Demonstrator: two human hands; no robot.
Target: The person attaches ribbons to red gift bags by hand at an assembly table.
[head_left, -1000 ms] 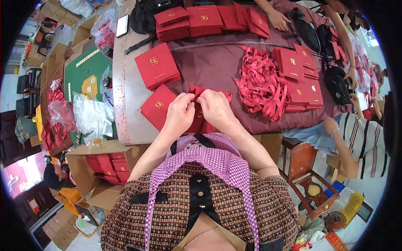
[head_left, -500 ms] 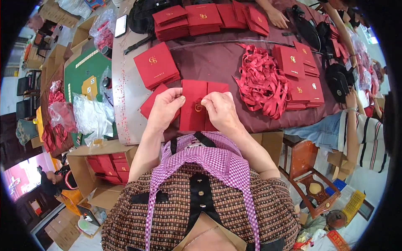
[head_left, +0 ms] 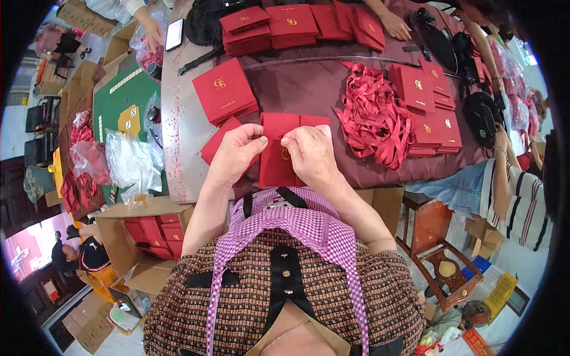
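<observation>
A flat red folded card (head_left: 274,169) with a gold emblem lies at the table's near edge in front of me. At its left edge, my left hand (head_left: 237,153) is closed, thumb and fingertips pinched together. My right hand (head_left: 313,155) pinches over the card's middle and partly covers the emblem. Whatever sits in either pinch is too small to make out. Another red card (head_left: 217,142) lies partly under my left hand. Beyond it rises a stack of red cards (head_left: 224,92), and to the right is a heap of red ribbons (head_left: 380,118).
More red stacks stand at the far edge (head_left: 292,24) and right (head_left: 424,133). An open carton (head_left: 113,228) of red pieces sits lower left, beside a green table (head_left: 122,98). A wooden chair (head_left: 428,222) stands right. Other people's hands (head_left: 396,26) reach over the far side.
My right fingertips have shifted slightly on the card and now cover more of the emblem. Another person's arm has come in at the upper left, over the plastic bags.
</observation>
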